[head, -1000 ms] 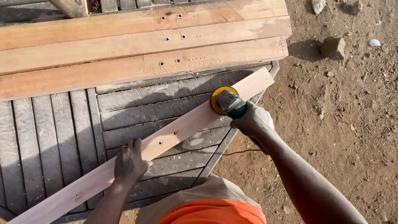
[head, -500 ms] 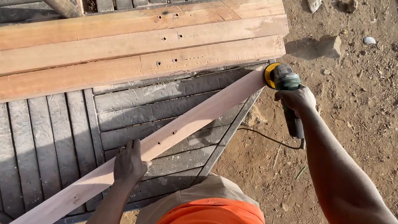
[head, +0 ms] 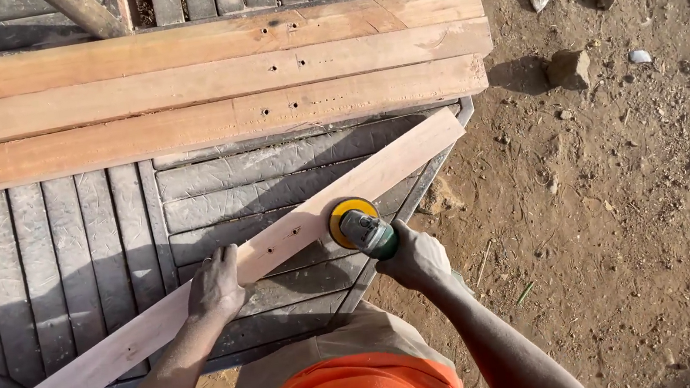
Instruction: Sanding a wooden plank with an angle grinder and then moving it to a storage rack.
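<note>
The right hand (head: pixel 412 258) kept its grip clamped on the body of a green power sander (head: pixel 364 228), whose yellow disc (head: pixel 346 217) sat on the near edge of a long pale board (head: pixel 281 241). That board lay diagonally across a grey slatted tabletop (head: pixel 62 246), running up and away from the grip on one side and down toward the person's left on the other. Further along it from the sander, the left hand (head: pixel 215 282) lay palm down on the board, fingers spread rather than wrapped, pinning it. Beyond the grip, three thicker reddish planks (head: pixel 200 84) lay side by side across the far part of the tabletop. Sanding here went best, I judged, with the disc held flat, light even pressure, and the pinning hand well clear of the disc. Bare dirt ground (head: pixel 645 210) lay to the right.
</note>
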